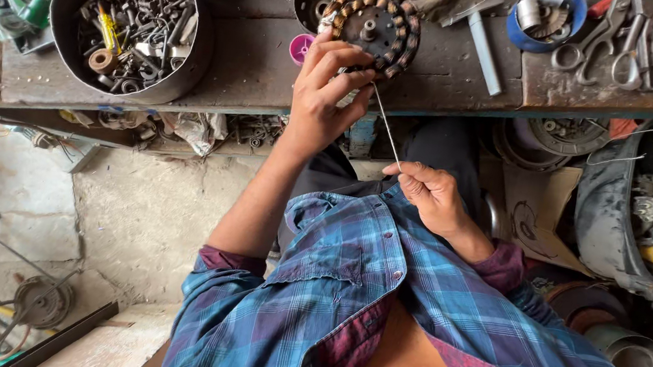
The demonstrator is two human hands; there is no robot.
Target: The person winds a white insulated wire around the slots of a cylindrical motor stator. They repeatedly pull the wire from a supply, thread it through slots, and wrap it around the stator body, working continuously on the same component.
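Hands first: left hand clamped on the near edge of a round wound stator, fingers curled over its copper coils, holding it flat on the wooden bench. Right hand sits lower, near the chest, pinching a thin pale wire between thumb and fingertips; the wire runs taut from that pinch up to the stator rim.

Risks, as I read it:
- Wire under tension – a hard tug could snap it or nick the insulation on the stator edge.
- Stator sits close to the bench edge; if the left-hand grip slips it could slide off.
- Loose clutter nearby could snag the wire.

Count: one stator, one wire strand, two hands. Around them: one dark metal bowl of mixed nuts and bolts to the left, one small pink cap beside the stator, one blue-rimmed tub, several scissors and pliers to the right – exact number unclear.
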